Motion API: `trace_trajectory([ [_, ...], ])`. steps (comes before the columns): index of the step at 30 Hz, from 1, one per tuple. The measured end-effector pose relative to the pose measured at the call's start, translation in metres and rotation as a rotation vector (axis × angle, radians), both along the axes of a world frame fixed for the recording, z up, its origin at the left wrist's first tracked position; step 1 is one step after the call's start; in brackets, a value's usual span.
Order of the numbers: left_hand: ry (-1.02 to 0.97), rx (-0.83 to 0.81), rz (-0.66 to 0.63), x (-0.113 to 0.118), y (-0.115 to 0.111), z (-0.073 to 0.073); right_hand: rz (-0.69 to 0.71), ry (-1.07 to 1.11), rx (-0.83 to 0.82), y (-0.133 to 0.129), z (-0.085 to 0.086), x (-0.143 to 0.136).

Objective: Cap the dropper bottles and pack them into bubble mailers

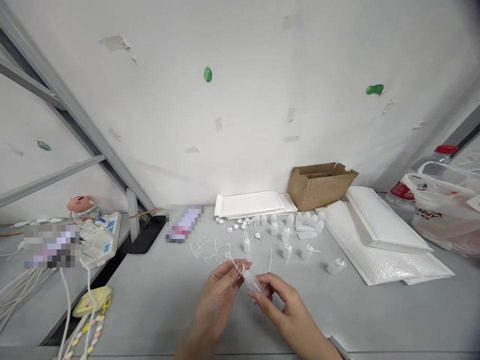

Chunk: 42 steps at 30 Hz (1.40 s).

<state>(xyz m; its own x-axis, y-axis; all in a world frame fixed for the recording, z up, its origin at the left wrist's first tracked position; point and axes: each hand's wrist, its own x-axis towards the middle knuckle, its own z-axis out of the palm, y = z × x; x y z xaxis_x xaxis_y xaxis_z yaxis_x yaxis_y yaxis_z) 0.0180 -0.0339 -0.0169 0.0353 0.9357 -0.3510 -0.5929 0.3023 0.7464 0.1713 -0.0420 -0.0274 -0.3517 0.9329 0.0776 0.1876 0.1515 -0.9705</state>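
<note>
Close to the table's front, my right hand grips a small translucent squeeze bottle by its body, the bottle tilted with its neck up and to the left. My left hand is closed at the neck, pinching a thin white plastic strap that sticks out up and to the left. The fingers partly hide the neck. Loose white straps with rings lie beyond my left hand, and one more strap lies behind the bottle. A capped bottle stands just past my hands.
Several bottles and white caps are spread behind. A cardboard box and white padded envelopes are at the back and right, beside a plastic bag. A phone and cables lie left.
</note>
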Motion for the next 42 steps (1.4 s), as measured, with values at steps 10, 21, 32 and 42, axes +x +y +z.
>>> trace_trajectory([
  [10,0.467,0.119,0.015,0.006,-0.006,-0.002,-0.064,-0.028,-0.02,-0.001,-0.001,0.0],
  [21,0.398,0.109,0.047,0.011,-0.01,-0.007,-0.118,-0.031,0.056,-0.005,-0.002,-0.007],
  [32,0.443,0.111,0.035,0.026,-0.01,-0.004,-0.224,-0.105,0.368,-0.01,-0.02,-0.008],
  [42,0.274,0.066,-0.065,0.028,-0.01,0.004,-0.251,-0.071,0.428,-0.012,-0.019,-0.008],
])
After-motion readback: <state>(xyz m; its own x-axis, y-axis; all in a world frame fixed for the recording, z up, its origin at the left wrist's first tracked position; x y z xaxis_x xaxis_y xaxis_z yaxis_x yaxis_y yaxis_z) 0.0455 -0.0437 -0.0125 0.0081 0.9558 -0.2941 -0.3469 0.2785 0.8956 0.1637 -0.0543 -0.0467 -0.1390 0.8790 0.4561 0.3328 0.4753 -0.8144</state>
